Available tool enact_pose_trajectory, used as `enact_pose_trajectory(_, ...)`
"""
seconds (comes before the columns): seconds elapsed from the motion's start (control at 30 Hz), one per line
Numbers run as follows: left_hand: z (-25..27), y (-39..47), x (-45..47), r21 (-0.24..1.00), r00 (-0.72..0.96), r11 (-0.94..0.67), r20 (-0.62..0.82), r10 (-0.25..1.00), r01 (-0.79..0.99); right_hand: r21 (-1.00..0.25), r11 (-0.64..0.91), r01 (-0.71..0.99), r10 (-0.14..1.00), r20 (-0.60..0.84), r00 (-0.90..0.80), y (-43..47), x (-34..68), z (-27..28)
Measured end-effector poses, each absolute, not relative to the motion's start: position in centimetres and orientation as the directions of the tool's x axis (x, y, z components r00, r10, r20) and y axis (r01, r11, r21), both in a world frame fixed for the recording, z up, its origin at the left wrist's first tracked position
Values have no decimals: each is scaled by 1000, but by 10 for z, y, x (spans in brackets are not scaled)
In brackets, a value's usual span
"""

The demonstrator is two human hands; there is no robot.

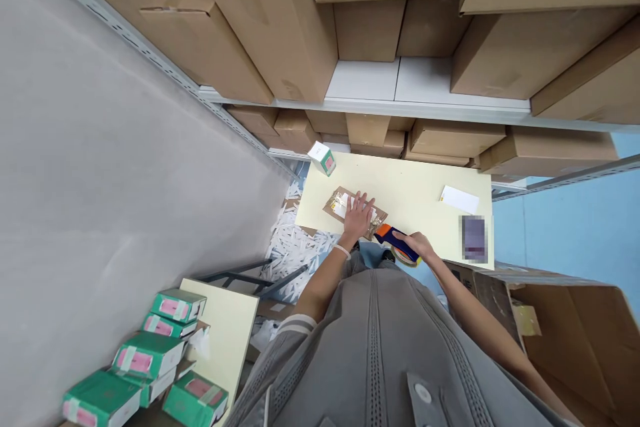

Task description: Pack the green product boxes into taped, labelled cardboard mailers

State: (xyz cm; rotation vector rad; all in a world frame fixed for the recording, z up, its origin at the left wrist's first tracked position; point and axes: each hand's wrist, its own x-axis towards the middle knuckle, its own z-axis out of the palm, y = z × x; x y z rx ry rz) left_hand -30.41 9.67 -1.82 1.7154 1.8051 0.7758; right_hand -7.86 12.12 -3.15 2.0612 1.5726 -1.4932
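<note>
On the pale table (410,180) lies a flat brown parcel (332,205) with clear tape and a white label. My left hand (358,215) rests on it, fingers spread and pressing down. A blue and orange tape dispenser (397,240) is gripped by its handle in my right hand (417,245), with its orange front end at the parcel's near right corner. Part of the tape roll (406,257) shows under the dispenser. Most of the label is hidden beneath my left hand.
A small green and white box (323,159) stands at the table's back left. To the right lie a white card (459,200) and a blurred dark item (473,239). Shelves of cartons (280,20) rise behind. Several green boxes (150,355) sit lower left; an open carton (575,327) stands right.
</note>
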Motion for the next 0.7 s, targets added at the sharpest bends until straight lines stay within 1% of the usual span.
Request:
enact_pose_trajectory(0.07, -21, 96, -304, 652, -45, 14, 30, 999, 758, -313, -316, 896, 702, -712, -1, 119, -76, -36)
enact_pose_trajectory(0.13, -24, 96, -304, 552, -27, 3, 36, 999, 834, -266, -322, 908, 695, -718, 36, 113, -70, -42)
enact_pose_trajectory(0.2, -25, 96, -303, 441, -8, -7, 32, 999, 898, -320, -409, 855, 657, -753, 33, 107, -62, -48)
enact_pose_trajectory(0.23, -26, 96, -303, 392, -1, -11, 31, 1000, 920, -344, -423, 838, 667, -745, 31, 105, -59, -51)
enact_pose_trajectory(0.3, -26, 96, -303, 323, 5, -15, 32, 999, 946, -347, -380, 857, 739, -671, 56, 105, -56, -54)
enact_pose_trajectory(0.4, -25, 96, -303, 296, 3, -13, 34, 999, 955, -288, -240, 927, 856, -513, 62, 115, -57, -57)
enact_pose_trajectory(0.47, -24, 97, -303, 306, 4, -12, 28, 1000, 952, -278, -189, 942, 880, -473, 37, 124, -59, -60)
enact_pose_trajectory(0.6, -24, 96, -303, 321, 6, -13, 25, 1000, 947, -306, -197, 931, 880, -474, 30, 136, -63, -62)
enact_pose_trajectory(0.67, -25, 96, -302, 326, 2, -11, 27, 1000, 945, -303, -202, 931, 896, -441, 51, 136, -69, -56)
enact_pose_trajectory(0.7, -26, 96, -302, 330, 1, -10, 28, 1000, 944, -318, -230, 920, 905, -418, 82, 134, -74, -52)
